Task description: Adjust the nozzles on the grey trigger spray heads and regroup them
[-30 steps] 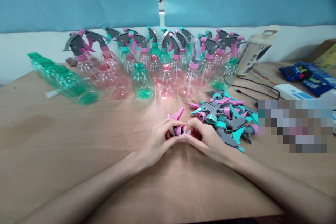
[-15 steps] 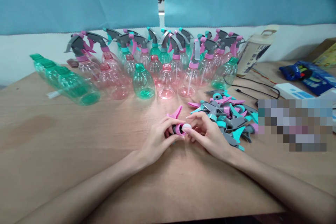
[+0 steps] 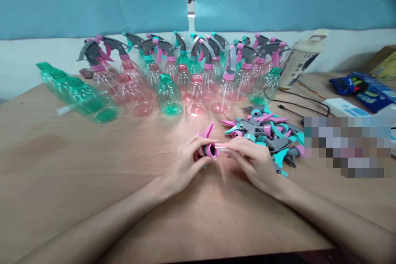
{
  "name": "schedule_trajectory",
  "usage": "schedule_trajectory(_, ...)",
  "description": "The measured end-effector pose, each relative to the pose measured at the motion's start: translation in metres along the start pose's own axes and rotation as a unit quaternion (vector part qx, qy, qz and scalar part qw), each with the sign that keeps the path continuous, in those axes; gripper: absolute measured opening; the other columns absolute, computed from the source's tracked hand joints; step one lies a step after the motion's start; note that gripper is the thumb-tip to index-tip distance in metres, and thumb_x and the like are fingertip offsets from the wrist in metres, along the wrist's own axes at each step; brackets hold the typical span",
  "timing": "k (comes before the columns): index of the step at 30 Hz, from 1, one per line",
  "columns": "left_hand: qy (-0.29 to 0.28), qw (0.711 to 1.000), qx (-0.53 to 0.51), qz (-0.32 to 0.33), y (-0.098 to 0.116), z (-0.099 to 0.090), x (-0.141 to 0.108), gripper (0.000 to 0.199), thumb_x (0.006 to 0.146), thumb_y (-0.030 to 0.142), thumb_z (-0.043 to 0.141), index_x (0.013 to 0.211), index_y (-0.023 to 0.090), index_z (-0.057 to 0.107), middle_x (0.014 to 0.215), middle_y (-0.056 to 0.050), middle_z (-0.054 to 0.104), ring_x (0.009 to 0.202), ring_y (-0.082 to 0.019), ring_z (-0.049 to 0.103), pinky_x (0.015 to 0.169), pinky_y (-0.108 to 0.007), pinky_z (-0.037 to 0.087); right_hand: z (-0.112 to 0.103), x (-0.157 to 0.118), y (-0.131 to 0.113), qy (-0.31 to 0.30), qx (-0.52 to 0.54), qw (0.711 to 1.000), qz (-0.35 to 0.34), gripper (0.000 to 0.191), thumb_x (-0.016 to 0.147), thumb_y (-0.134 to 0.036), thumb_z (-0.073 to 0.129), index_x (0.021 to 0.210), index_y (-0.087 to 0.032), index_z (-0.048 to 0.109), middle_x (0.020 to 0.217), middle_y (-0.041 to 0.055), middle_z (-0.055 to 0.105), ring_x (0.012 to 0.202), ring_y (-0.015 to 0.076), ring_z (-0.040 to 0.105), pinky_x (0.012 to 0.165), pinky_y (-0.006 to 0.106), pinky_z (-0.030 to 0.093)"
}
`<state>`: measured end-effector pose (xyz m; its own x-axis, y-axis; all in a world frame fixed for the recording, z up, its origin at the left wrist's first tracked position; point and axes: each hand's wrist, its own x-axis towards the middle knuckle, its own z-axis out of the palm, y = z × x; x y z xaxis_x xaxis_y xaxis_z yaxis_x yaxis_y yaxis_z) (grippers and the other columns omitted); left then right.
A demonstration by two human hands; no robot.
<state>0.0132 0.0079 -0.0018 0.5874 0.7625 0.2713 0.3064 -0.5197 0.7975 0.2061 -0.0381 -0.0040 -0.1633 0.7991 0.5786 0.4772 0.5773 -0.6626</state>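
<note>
Tabletop (image 3: 77,169) stretches wide left of hands (image 3: 185,157).

My left hand (image 3: 185,159) hides most of this sprayer head (image 3: 212,150); my right hand (image 3: 255,159) covers part of a white piece (image 3: 220,147) too small to identify. Toward the far edge of the table (image 3: 139,152), front bottles (image 3: 170,97) partly block rear bottles (image 3: 194,66). Rightward, a pixelated patch (image 3: 349,144) masks everything.
</note>
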Motion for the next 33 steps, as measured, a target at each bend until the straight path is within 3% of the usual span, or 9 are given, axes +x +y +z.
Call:
schedule_trajectory(2, 0.003, 1.000, 0.003, 0.002, 0.0000, 0.0002, 0.0001, 0.031, 0.081, 0.013, 0.065, 0.110, 0.022, 0.060, 0.082, 0.002, 0.054, 0.068, -0.010, 0.049, 0.057, -0.020, 0.041, 0.0005, 0.0006, -0.0010, -0.003, 0.005, 1.000, 0.015, 0.020, 0.091, -0.024, 0.051, 0.094, -0.024, 0.072, 0.081, 0.0038, 0.069, 0.076, 0.0171, 0.061, 0.071, 0.033, 0.050)
schedule_trajectory(5, 0.001, 1.000, 0.004, 0.010, 0.0009, 0.0001, 0.0000, 0.031, 0.080, 0.012, 0.065, 0.109, 0.022, 0.060, 0.082, 0.002, 0.055, 0.067, -0.010, 0.050, 0.056, -0.020, 0.041, 0.0022, 0.0015, -0.0007, -0.002, 0.049, 0.995, 0.089, 0.015, 0.087, -0.029, 0.059, 0.087, -0.023, 0.073, 0.078, 0.0036, 0.066, 0.073, 0.0164, 0.058, 0.066, 0.031, 0.048)
schedule_trajectory(11, -0.004, 1.000, 0.017, 0.013, 0.0015, 0.0004, -0.0008, 0.027, 0.082, 0.016, 0.064, 0.108, 0.020, 0.060, 0.085, 0.000, 0.057, 0.069, -0.011, 0.051, 0.058, -0.021, 0.042, 0.0074, 0.0000, 0.0036, -0.009, 0.162, 0.962, 0.217, 0.014, 0.078, -0.034, 0.070, 0.078, -0.020, 0.067, 0.077, 0.0012, 0.068, 0.064, 0.0140, 0.058, 0.056, 0.027, 0.045)
schedule_trajectory(14, -0.004, 1.000, 0.021, 0.017, 0.0004, 0.0007, -0.0010, 0.028, 0.082, 0.017, 0.064, 0.110, 0.020, 0.060, 0.086, -0.001, 0.058, 0.071, -0.012, 0.052, 0.059, -0.022, 0.043, 0.0069, -0.0002, 0.0030, -0.014, 0.141, 0.971, 0.195, 0.013, 0.080, -0.033, 0.068, 0.077, -0.020, 0.068, 0.073, 0.0005, 0.066, 0.062, 0.0131, 0.056, 0.055, 0.026, 0.043)
schedule_trajectory(18, -0.005, 0.999, 0.023, 0.022, -0.0011, 0.0007, -0.0015, 0.031, 0.082, 0.017, 0.066, 0.112, 0.020, 0.059, 0.089, -0.001, 0.059, 0.072, -0.012, 0.053, 0.061, -0.023, 0.044, 0.0043, 0.0009, 0.0003, -0.002, 0.062, 0.993, 0.095, 0.010, 0.086, -0.025, 0.061, 0.082, -0.022, 0.070, 0.075, 0.0017, 0.065, 0.069, 0.0144, 0.056, 0.062, 0.029, 0.045)
schedule_trajectory(23, -0.006, 0.999, 0.036, 0.025, -0.0018, 0.0008, -0.0021, 0.031, 0.083, 0.017, 0.062, 0.114, 0.021, 0.058, 0.091, -0.001, 0.059, 0.072, -0.012, 0.054, 0.062, -0.024, 0.046, 0.0036, 0.0005, 0.0025, 0.016, -0.036, 0.999, 0.018, 0.016, 0.089, -0.023, 0.056, 0.094, -0.025, 0.071, 0.084, 0.0051, 0.060, 0.076, 0.0162, 0.057, 0.052, 0.026, 0.045)
schedule_trajectory(33, -0.003, 0.998, 0.048, 0.034, -0.0022, 0.0008, -0.0024, 0.032, 0.082, 0.015, 0.064, 0.114, 0.022, 0.058, 0.094, -0.002, 0.060, 0.075, -0.012, 0.055, 0.066, -0.025, 0.048, 0.0019, 0.0002, 0.0025, 0.011, -0.059, 0.998, 0.002, 0.012, 0.086, -0.015, 0.055, 0.093, -0.020, 0.064, 0.086, 0.0051, 0.058, 0.068, 0.0128, 0.056, 0.048, 0.023, 0.047)
